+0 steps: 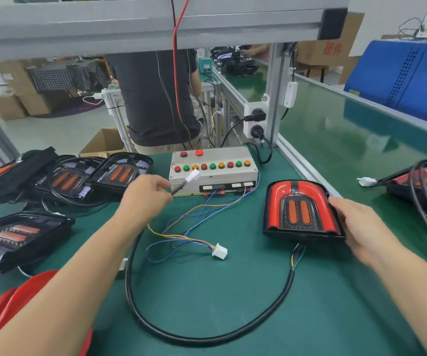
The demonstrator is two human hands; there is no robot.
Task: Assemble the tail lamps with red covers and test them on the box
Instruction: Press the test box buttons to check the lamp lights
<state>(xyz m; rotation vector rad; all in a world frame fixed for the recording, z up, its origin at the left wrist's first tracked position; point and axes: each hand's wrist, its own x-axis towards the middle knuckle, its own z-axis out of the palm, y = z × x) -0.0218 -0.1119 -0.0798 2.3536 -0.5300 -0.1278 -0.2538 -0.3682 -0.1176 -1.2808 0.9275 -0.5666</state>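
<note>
Two bare forearms, seemingly sleeveless (no gloves, rings, watch)

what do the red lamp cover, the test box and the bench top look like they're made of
Lamp cover: glossy red plastic, probably; light glints along its curved edges.
Test box: matte pale grey moulded plastic, it seems, with rounded corners and no shine.
Bench top: green mat, likely rubber or vinyl, with a soft sheen that shows faint reflections.
</note>
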